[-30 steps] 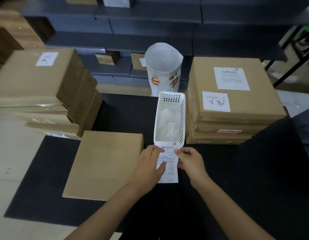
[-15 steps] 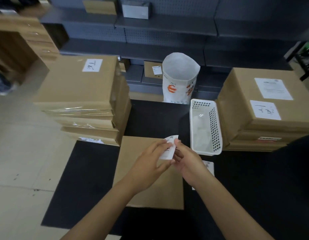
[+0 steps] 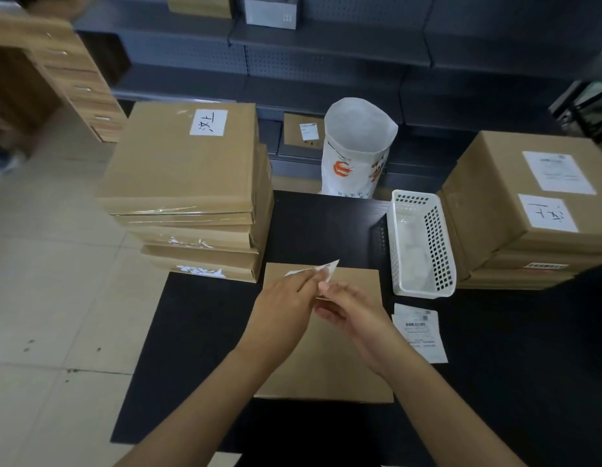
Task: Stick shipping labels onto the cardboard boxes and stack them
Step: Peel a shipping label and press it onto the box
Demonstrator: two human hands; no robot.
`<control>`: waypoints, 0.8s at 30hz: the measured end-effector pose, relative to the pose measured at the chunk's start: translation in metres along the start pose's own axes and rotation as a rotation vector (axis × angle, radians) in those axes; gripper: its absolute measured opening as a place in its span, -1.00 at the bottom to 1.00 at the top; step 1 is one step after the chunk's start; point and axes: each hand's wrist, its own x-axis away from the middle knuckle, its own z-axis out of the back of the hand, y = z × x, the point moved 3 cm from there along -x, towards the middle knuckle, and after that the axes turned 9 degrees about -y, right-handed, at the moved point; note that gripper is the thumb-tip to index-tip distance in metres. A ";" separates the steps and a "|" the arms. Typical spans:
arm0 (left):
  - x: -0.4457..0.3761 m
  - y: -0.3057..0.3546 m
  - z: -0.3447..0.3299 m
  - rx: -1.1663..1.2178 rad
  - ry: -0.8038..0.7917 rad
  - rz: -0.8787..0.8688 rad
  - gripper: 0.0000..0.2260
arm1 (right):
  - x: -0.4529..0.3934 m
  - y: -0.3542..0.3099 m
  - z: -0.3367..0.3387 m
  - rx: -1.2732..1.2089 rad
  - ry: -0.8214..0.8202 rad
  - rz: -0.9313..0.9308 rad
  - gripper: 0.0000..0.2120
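a: what are the fingers doing?
b: left hand point(image 3: 282, 308) and right hand point(image 3: 351, 315) are pinching the label point(image 3: 321, 268) between fingertips, just above the flat cardboard box point(image 3: 330, 372) lying beneath them.

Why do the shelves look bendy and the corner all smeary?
Head view: the wide lens bows the shelves and the drawer unit; the top-left corner is smeared with blur; light is dim and even, with faint glare on the tape of the left box stack; both hands look sharp.

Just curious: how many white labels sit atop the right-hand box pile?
2: a printed label at the back, a handwritten label nearer; the pile's right edge is out of view.
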 end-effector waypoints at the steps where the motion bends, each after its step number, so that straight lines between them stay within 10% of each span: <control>1: 0.000 0.000 0.001 -0.015 0.006 0.001 -0.63 | 0.000 0.000 -0.001 0.006 0.000 0.009 -0.93; 24: -0.004 0.019 0.009 -0.054 0.065 0.055 -0.56 | 0.007 -0.001 0.016 0.213 -0.047 0.104 -0.87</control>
